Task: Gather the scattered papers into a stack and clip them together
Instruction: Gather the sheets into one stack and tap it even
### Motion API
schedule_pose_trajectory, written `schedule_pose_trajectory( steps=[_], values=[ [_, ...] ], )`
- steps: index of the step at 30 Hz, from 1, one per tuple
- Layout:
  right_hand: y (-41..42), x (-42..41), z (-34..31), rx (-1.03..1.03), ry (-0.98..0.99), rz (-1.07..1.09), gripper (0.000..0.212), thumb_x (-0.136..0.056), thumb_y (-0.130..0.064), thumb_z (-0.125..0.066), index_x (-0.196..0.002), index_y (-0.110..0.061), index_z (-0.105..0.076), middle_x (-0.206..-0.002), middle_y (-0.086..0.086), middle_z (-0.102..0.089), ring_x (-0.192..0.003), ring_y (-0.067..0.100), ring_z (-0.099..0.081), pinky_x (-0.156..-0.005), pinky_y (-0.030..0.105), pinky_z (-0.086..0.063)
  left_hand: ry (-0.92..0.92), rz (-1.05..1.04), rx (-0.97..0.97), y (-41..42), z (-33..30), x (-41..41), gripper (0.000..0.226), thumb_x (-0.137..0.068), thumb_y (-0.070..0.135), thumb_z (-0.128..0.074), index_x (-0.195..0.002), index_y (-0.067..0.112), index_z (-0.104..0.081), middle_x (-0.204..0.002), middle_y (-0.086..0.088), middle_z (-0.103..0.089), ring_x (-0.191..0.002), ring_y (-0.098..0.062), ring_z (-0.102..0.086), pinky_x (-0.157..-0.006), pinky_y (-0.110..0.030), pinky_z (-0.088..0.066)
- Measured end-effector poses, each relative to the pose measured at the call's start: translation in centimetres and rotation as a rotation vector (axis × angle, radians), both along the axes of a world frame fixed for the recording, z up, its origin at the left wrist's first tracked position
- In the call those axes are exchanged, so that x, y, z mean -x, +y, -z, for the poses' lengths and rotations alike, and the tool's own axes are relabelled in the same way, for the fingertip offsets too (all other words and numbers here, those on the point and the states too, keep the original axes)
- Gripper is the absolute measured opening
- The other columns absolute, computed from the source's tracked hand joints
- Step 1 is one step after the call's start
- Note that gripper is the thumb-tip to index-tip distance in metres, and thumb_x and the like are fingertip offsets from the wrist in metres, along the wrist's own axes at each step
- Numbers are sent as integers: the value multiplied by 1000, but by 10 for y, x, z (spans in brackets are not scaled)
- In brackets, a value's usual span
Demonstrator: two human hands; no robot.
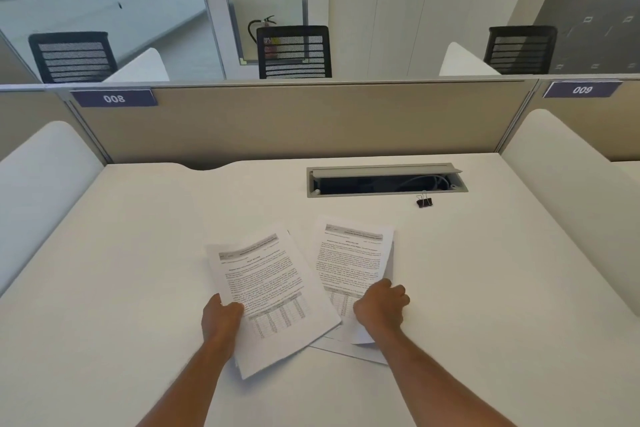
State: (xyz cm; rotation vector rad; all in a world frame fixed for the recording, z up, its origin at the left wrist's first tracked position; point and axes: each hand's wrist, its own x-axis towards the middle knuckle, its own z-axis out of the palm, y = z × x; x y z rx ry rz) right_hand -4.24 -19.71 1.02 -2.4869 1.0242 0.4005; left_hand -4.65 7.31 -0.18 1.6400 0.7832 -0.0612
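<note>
Printed sheets lie in two groups on the white desk. My left hand grips the left edge of the left sheets, which are tilted with the top leaning left. My right hand is shut on the lower part of the right sheets, whose right edge curls up. The left sheets overlap the right ones at the bottom, and another sheet pokes out beneath them. A small black binder clip sits apart, farther back on the right.
An open cable hatch with wires inside is set in the desk just behind the clip. A beige partition closes the back, and white side dividers flank the desk.
</note>
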Motion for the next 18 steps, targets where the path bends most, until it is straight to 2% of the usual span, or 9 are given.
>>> schedule_pose_trajectory(
  steps=[5, 14, 18],
  values=[
    [1, -1, -4, 64, 50, -34, 60, -80, -25, -72, -130, -16, -40, -130, 12, -45, -121, 28, -45, -93, 44, -46, 31, 41, -56, -2, 2, -4, 29, -82, 0, -56, -107, 10, -66, -107, -10, -73, -93, -33, -68, -79, -40, -56],
    [3, -7, -6, -51, 16, 51, 74, -75, -24, -80, -134, -16, -36, -134, 13, -40, -124, 29, -40, -90, 43, -53, 25, 43, -67, -5, 4, -2, 26, -84, -3, -56, -108, 6, -65, -106, -13, -71, -92, -34, -68, -74, -36, -52],
    [1, -6, -6, -67, -15, 34, 80, -78, -24, -77, -140, -17, -28, -132, 12, -44, -119, 29, -50, -94, 44, -47, 6, 36, -34, -3, 7, 0, 27, -84, -5, -56, -107, 6, -65, -104, -12, -72, -89, -31, -68, -72, -33, -53]
  ],
)
